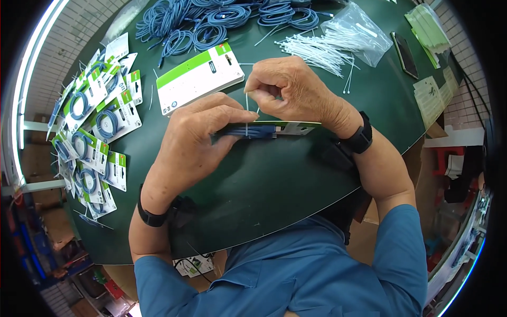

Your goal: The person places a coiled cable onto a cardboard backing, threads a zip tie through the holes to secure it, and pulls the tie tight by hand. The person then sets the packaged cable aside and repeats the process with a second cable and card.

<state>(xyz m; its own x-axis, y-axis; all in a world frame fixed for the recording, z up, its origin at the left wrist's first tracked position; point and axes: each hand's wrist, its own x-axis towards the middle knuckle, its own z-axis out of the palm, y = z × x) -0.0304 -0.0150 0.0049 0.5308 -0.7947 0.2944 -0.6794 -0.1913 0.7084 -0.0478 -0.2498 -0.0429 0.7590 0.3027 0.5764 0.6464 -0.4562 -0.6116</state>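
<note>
Both forearms reach in from the lower edge, elbows bent, a black strap on each wrist. The left hand (193, 140) is closed, thumb nearest the body, gripping the card (298, 127) edge-up with the blue cable (261, 131) against its near face, just above the table. The right hand (296, 87), fingers curled, pinches the white tie (246, 108) that rises from the cable. On the dark green table (253, 195), packed cards (124, 113) heap at left; a card stack (200, 82) lies just beyond the hands, then loose ties (317, 55) and coils (227, 18). A tiled wall (467, 24) stands at far right.
</note>
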